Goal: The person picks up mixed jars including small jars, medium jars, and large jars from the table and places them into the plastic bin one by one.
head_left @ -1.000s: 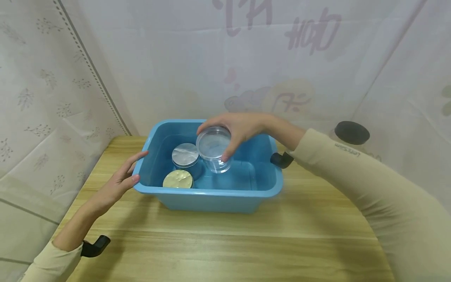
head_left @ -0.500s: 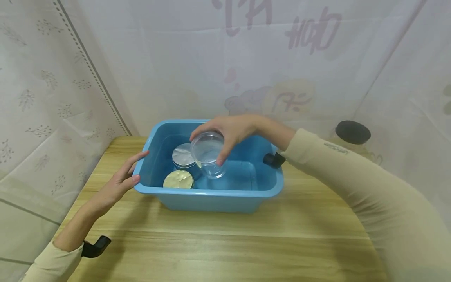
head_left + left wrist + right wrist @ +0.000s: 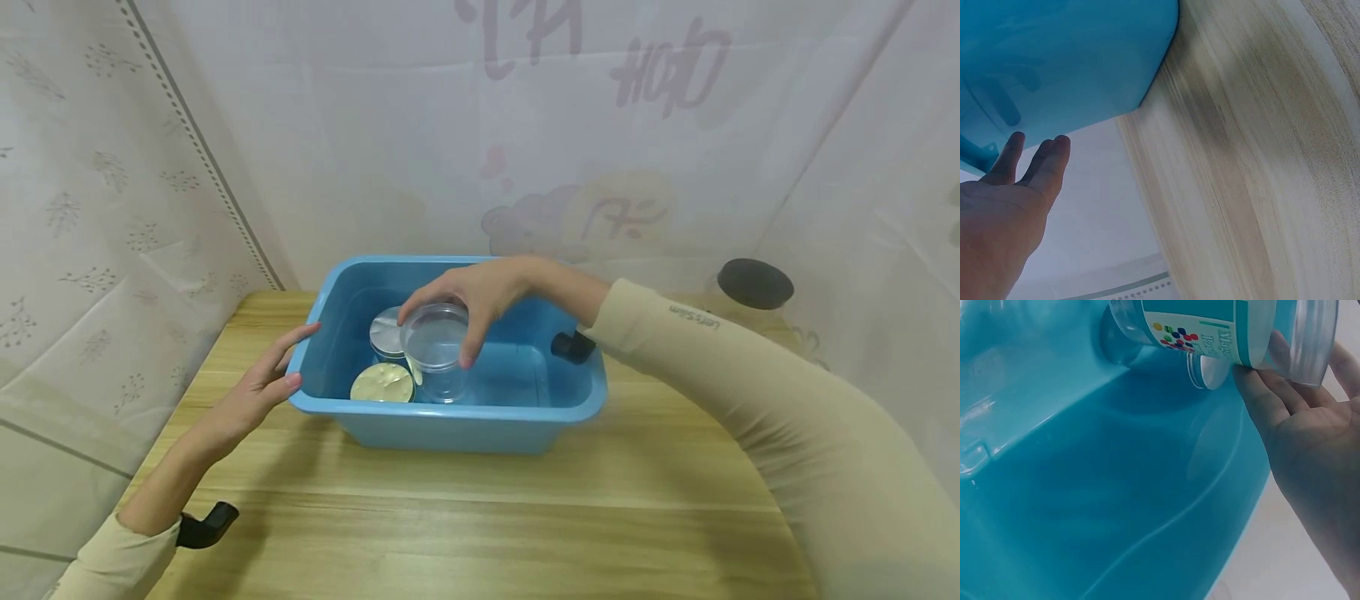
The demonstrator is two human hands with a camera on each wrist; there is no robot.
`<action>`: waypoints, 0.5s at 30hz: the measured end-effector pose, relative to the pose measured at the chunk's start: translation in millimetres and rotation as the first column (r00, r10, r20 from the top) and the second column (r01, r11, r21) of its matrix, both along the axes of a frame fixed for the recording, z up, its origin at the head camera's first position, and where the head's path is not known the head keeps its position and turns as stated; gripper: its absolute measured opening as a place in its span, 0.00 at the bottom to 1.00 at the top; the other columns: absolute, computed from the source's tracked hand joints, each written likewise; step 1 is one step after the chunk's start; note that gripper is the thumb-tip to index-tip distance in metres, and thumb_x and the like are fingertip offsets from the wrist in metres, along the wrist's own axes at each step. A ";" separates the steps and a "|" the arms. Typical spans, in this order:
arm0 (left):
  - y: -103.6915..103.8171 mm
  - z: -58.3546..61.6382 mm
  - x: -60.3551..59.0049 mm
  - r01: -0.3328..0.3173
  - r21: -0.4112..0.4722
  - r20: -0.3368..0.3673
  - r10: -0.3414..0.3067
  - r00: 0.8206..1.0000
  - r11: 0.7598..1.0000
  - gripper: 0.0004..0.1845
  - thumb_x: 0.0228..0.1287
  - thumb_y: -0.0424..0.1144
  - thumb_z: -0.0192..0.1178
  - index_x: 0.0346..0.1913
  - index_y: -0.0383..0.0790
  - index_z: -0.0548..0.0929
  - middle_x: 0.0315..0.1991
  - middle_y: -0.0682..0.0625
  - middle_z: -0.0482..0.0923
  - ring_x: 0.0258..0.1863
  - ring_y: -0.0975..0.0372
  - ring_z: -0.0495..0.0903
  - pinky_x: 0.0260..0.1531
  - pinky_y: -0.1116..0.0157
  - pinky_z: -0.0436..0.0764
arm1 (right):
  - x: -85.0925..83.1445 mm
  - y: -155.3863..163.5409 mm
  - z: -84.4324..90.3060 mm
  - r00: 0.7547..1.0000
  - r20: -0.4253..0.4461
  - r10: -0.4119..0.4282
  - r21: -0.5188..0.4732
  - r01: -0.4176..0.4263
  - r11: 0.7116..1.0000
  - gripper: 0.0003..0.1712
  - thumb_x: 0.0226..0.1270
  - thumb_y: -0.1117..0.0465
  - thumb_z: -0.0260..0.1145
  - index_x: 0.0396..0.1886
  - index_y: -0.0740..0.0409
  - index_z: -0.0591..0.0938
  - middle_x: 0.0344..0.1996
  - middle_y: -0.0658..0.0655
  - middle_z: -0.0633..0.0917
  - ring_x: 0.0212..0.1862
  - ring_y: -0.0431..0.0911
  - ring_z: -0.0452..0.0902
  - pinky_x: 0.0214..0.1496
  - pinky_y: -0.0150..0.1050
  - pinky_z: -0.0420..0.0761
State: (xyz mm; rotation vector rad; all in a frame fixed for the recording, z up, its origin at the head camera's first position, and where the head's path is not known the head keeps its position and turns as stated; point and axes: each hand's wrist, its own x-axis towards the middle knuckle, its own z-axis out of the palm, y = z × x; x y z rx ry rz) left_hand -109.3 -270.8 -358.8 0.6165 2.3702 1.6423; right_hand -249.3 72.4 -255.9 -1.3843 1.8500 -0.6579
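Observation:
A blue plastic basin [image 3: 465, 433] stands on the wooden table. My left hand [image 3: 251, 392] touches its left rim, fingers fairly straight; the left wrist view shows this hand [image 3: 1010, 206] against the basin's wall. Inside the basin, my right hand [image 3: 487, 296] grips a clear plastic jar [image 3: 435, 346] from above, thumb on one side and fingers on the other. The right wrist view shows a printed label with coloured dots on the jar [image 3: 1204, 331]. Left of the jar are a silver-topped container [image 3: 386, 335] and a gold-topped container [image 3: 381, 383].
Behind my right forearm, a clear container with a black lid [image 3: 756, 283] stands at the table's back right. A printed white curtain [image 3: 420, 125] hangs behind the wooden table [image 3: 480, 533]. Black mounts sit on both wrists.
My right hand has moved the jar left, down and towards the basin's near side, closer to the gold-topped container. My left hand has stayed at the rim.

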 end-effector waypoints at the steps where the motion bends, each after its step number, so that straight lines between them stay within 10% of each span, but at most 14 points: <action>1: -0.2 -0.3 0.1 0.001 0.001 0.001 -0.001 1.000 1.000 0.33 0.81 0.35 0.43 0.82 0.56 0.50 0.79 0.36 0.46 0.71 0.33 0.55 0.56 0.33 0.63 | 0.4 -0.8 -1.0 1.000 0.007 0.007 0.004 -0.007 1.000 0.51 0.50 0.57 0.84 0.74 0.56 0.70 0.64 0.52 0.75 0.61 0.46 0.69 0.59 0.44 0.75; 15: -3.1 -3.3 0.5 0.021 -0.003 -0.003 -0.021 1.000 1.000 0.33 0.81 0.34 0.43 0.82 0.56 0.50 0.79 0.37 0.46 0.71 0.34 0.55 0.57 0.37 0.64 | 4.8 -8.2 -9.7 0.998 0.034 0.046 0.091 -0.049 0.995 0.52 0.47 0.55 0.86 0.73 0.49 0.71 0.65 0.50 0.73 0.63 0.46 0.66 0.58 0.45 0.76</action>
